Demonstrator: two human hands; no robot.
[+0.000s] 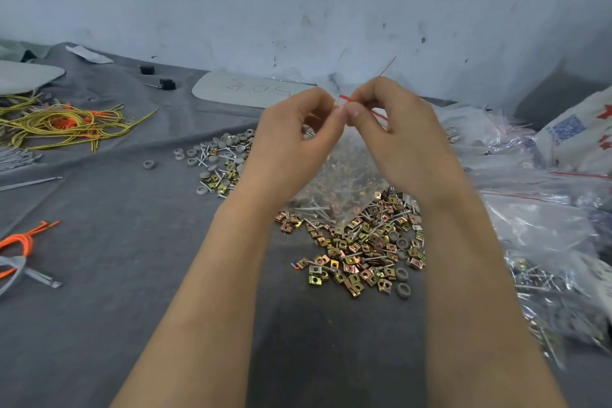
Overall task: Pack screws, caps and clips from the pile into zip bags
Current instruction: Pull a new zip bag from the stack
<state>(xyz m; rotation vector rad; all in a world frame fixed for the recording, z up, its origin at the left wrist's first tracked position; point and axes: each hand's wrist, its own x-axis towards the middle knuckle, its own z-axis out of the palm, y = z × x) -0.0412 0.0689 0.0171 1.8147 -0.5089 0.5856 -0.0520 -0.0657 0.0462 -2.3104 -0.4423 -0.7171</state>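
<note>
Above nearer pile (361, 248), left hand (294, 142), right hand (400, 139), both pinching one zip bag (346, 172)

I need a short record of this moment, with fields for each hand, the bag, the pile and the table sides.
left hand: pinches the top edge of the zip bag
right hand: pinches the same edge by its red seal strip
zip bag: clear, held up over the pile, blurred hardware inside
pile: brass-coloured clips, screws, grey caps, on grey cloth
right side: filled bags
left side: yellow cords, orange cord
</note>
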